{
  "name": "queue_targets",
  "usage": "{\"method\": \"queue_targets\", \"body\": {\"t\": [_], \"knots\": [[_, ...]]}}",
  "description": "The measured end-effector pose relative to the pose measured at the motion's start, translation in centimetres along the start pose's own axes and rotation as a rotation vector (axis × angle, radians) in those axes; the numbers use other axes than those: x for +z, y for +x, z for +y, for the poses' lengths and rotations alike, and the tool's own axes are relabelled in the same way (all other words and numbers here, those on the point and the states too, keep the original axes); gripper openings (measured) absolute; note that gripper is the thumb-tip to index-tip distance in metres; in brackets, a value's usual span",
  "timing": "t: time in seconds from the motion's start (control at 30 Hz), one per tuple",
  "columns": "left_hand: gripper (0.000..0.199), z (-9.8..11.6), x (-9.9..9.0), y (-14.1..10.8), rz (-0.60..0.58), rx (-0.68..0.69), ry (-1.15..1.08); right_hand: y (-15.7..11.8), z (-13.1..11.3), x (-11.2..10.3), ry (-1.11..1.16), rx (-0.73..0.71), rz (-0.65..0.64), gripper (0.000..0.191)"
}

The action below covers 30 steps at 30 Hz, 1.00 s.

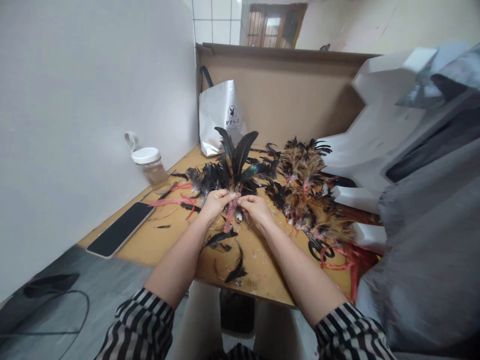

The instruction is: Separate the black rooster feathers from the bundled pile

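A bunch of long black feathers [236, 160] fans upward in the middle of the table, some with a green sheen. My left hand [216, 204] pinches its base from the left. On the other side, my right hand [255, 207] is closed at the same base, fingertips almost meeting the left ones. A strip of pink plastic tie [229, 217] hangs down between the hands; which fingers grip it I cannot tell. Behind the bunch lie more dark feathers [204, 175]. Brown and black feather bundles [311, 200] are piled to the right.
A phone [122, 229] and a white-lidded jar [152, 165] are at the left. Black-handled scissors [320, 248] lie right, beside red plastic strips [352, 265]. A silver bag [217, 117] stands at the back against cardboard [292, 95]. Loose feathers [236, 267] lie near the front edge.
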<state>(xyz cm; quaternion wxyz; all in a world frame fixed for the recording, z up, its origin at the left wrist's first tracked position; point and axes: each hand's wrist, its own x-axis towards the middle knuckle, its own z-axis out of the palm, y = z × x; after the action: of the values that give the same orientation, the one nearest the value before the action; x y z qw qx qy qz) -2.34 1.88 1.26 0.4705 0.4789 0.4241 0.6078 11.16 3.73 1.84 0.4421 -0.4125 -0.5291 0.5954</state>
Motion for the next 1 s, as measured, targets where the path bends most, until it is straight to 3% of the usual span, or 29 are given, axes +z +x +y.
{"method": "queue_targets", "body": {"t": [0.33, 0.7, 0.8, 1.0], "knots": [[0.025, -0.3, -0.1, 0.0, -0.013, -0.029, 0.031, -0.3, -0.5, 0.1, -0.043, -0.049, 0.078, 0.020], [0.025, -0.1, -0.3, 0.0, 0.006, 0.029, 0.056, 0.1, 0.4, 0.3, -0.109, -0.090, 0.142, 0.014], [0.023, 0.1, -0.5, 0.1, 0.054, 0.037, -0.007, 0.4, 0.5, -0.2, 0.032, -0.049, 0.116, 0.010], [0.023, 0.8, -2.2, 0.9, 0.195, 0.076, -0.095, 0.9, -0.5, -3.3, 0.623, 0.080, -0.086, 0.011]]}}
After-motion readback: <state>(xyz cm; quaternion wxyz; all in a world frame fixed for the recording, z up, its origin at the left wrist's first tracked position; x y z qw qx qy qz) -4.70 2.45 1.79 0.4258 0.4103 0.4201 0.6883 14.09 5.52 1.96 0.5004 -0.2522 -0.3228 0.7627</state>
